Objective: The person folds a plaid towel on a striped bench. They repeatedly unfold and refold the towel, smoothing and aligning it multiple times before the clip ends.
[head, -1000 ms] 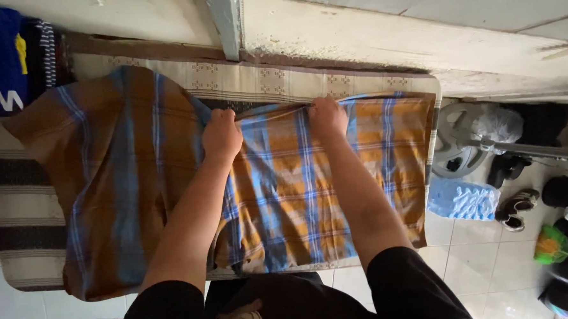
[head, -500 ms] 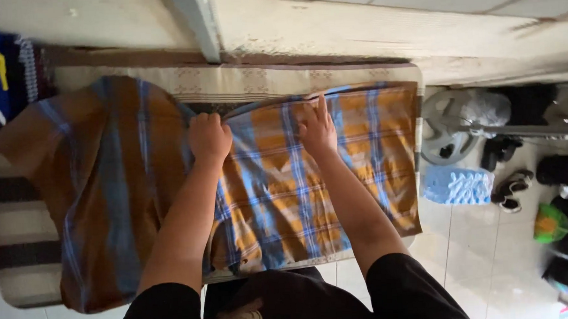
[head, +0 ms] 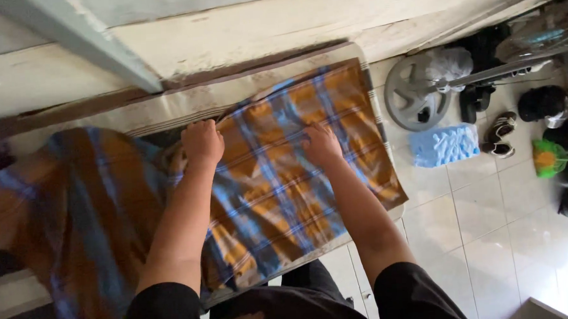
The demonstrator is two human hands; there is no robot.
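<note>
An orange cloth with blue plaid stripes (head: 279, 198) lies spread over a padded board (head: 167, 107) in front of me; its left part (head: 76, 219) hangs down off the board. My left hand (head: 201, 142) is curled into a fist, gripping the cloth's far edge near the middle. My right hand (head: 320, 145) presses flat on the cloth's right half, fingers pointing away from me. Both forearms reach out from black sleeves.
A white wall and a pale beam (head: 74, 41) stand behind the board. On the tiled floor to the right are a fan base (head: 415, 93), a blue ridged block (head: 444, 145), dark shoes (head: 500, 131) and a green brush (head: 549, 157).
The view has swung and tilted, so the board now looks slanted. Both hands have stayed on the cloth, the right one sliding a little toward me, and the left now bunches the edge.
</note>
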